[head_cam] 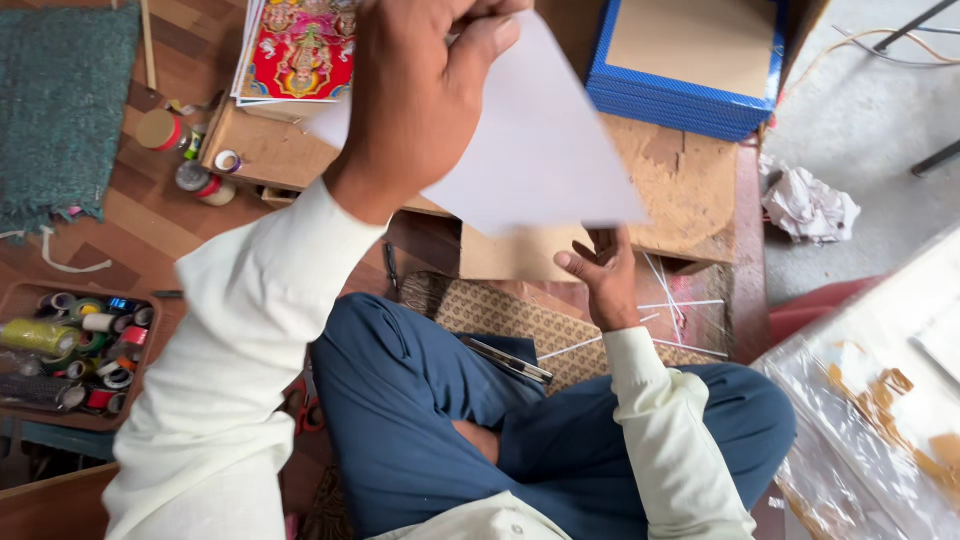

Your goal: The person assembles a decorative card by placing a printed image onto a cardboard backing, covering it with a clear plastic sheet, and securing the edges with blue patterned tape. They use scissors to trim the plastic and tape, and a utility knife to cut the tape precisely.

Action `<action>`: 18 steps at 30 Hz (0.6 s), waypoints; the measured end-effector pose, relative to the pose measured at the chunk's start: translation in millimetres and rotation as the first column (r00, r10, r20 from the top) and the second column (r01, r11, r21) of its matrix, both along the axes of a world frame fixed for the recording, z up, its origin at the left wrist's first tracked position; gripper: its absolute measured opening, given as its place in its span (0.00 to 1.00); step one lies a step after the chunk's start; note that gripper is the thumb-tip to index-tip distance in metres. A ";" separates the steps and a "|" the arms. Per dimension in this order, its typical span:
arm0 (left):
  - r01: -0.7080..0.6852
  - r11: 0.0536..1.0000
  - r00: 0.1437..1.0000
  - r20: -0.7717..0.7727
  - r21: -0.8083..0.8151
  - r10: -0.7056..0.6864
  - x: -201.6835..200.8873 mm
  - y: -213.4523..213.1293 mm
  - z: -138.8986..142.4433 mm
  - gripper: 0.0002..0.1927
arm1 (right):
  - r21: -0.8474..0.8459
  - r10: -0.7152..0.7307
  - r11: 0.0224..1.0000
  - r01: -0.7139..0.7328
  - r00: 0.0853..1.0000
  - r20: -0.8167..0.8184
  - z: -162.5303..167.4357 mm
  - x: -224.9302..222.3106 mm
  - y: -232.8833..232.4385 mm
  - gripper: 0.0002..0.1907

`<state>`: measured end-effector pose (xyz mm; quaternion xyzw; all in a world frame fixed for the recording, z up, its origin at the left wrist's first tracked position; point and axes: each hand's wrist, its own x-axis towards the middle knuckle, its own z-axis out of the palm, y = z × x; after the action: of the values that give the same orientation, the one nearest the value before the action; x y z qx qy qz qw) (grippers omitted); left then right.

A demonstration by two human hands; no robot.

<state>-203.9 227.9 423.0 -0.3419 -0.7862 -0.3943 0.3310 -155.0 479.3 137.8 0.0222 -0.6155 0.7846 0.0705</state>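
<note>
The person is sitting cross-legged on the wooden floor (150,215) in blue trousers and a cream long-sleeved top, facing a low wooden surface (680,180). At the far right corner of that surface a blue box (690,100) with a tan lid panel is lying. At its far left edge a stack of colourful red-and-gold prints (300,50) is resting.

The white sheet (545,150) is being held up in the air over the middle of the surface, between the person and the boxes, tilted so one corner is pointing right. The left hand (420,100) is gripping its upper edge, fingers (480,45) closed on the paper with the thumb pressing on top. The right hand (600,275) is hanging just under the sheet's lower edge, fingers curled and loose, holding nothing that can be seen.

On the floor at the left a tray of tape rolls (80,345) is sitting, beyond it a green mat (60,100). A crumpled white paper (808,205) is lying to the right.
</note>
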 end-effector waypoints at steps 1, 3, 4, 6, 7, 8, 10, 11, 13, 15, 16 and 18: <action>0.050 0.997 0.994 0.097 0.059 -0.055 -12.1 6.2 -6.6 0.07 | -0.037 -0.016 0.999 0.016 1.000 -0.007 -3.8 -1.4 6.1 0.33; 0.176 0.952 0.941 0.240 0.249 -0.236 -37.5 16.2 -29.7 0.06 | -0.054 -0.107 0.993 0.105 0.994 -0.030 -12.8 0.9 19.4 0.20; 0.221 0.912 0.898 0.294 0.345 -0.328 -49.5 17.4 -43.9 0.06 | -0.040 -0.180 0.983 0.178 0.982 -0.060 -15.0 0.2 26.3 0.15; 0.207 0.885 0.889 0.298 0.418 -0.348 -70.5 9.5 -74.8 0.06 | 0.059 -0.306 0.946 0.319 0.938 -0.160 -16.1 2.2 33.5 0.08; 0.200 0.868 0.883 0.301 0.454 -0.360 -76.9 3.8 -94.1 0.07 | 0.144 -0.353 0.909 0.391 0.907 -0.229 -14.2 5.3 35.8 0.06; 0.168 0.816 0.883 0.284 0.553 -0.374 -78.9 -2.1 -116.0 0.08 | 0.221 -0.393 0.857 0.465 0.868 -0.302 -10.8 8.4 36.4 0.05; 0.097 0.677 0.883 0.251 0.730 -0.397 -70.4 -16.1 -164.9 0.14 | 0.475 -0.275 0.620 0.625 0.740 -0.614 -2.3 15.7 30.7 0.15; -0.173 0.573 0.819 0.439 0.801 -0.368 -60.2 -22.7 -190.9 0.24 | 0.545 -0.151 0.458 0.702 0.665 -0.731 1.4 17.0 23.7 0.20; -0.445 0.496 0.656 0.648 0.746 -0.386 -23.5 -36.2 -245.0 0.42 | 0.714 0.001 0.256 0.651 0.739 -0.674 3.5 27.2 1.7 0.23; -0.714 0.451 0.332 0.826 0.536 -0.456 27.9 -34.1 -299.8 0.51 | 0.849 0.099 0.207 0.486 0.853 -0.513 -0.5 24.7 -26.5 0.16; -0.811 0.359 0.249 0.828 0.462 -0.503 47.0 -26.4 -323.4 0.50 | 0.872 0.129 0.190 0.451 0.869 -0.478 -2.9 24.9 -34.6 0.15; -0.830 0.375 0.164 0.823 0.413 -0.543 83.5 -11.4 -362.3 0.48 | 0.920 0.185 0.148 0.362 0.904 -0.386 -10.1 31.0 -45.2 0.15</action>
<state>-120.4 216.4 60.7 0.3509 -0.4626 -0.8101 -0.0813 -124.0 434.1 127.7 0.1896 -0.9444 0.1621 0.2143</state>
